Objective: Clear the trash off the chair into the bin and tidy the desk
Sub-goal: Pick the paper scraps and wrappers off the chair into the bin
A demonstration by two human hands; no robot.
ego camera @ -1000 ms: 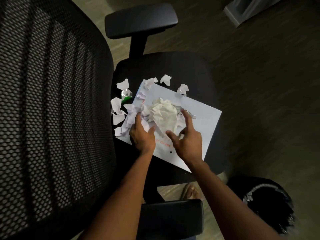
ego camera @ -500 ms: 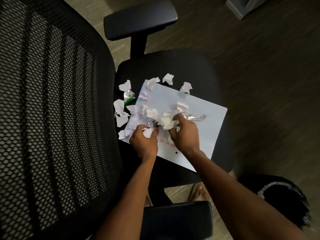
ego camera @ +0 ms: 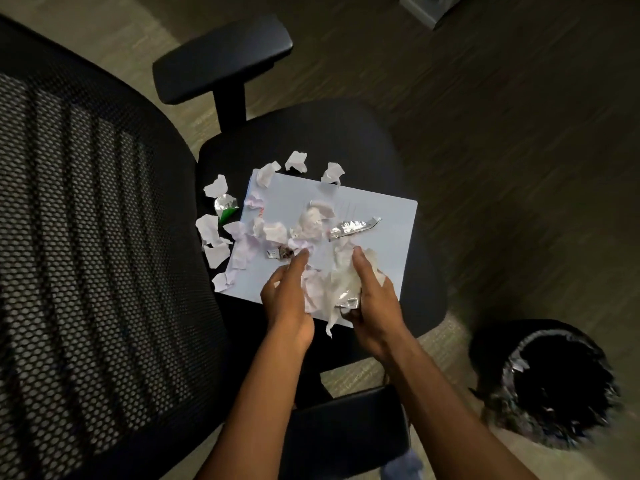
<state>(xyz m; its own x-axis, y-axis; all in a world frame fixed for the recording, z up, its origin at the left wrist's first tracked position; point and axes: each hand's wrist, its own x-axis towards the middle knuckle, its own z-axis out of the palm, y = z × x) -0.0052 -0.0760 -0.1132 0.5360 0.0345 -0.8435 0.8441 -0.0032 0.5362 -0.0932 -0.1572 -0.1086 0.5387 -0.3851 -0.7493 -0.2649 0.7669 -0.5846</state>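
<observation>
A black office chair seat (ego camera: 346, 133) carries a white sheet of paper (ego camera: 388, 230) strewn with several crumpled paper scraps (ego camera: 311, 216) and a strip of foil wrapper (ego camera: 353, 226). More scraps (ego camera: 211, 233) and a green-and-foil wrapper (ego camera: 225, 206) lie on the seat left of the sheet. My left hand (ego camera: 287, 299) and my right hand (ego camera: 375, 303) cup a bundle of crumpled paper and foil (ego camera: 332, 289) between them at the sheet's near edge. A black bin (ego camera: 554, 386) with a dark liner stands on the floor at the lower right.
The chair's mesh backrest (ego camera: 86, 254) fills the left. One armrest (ego camera: 221, 58) is at the far side, another (ego camera: 346, 431) just below my forearms. Dark floor (ego camera: 502, 150) lies to the right; a grey object (ego camera: 426, 8) sits at the top edge.
Both hands have drawn the crumpled paper back toward the sheet's near edge and closed around it. The foil strip now lies exposed on the sheet. The view has shifted so the bin shows more.
</observation>
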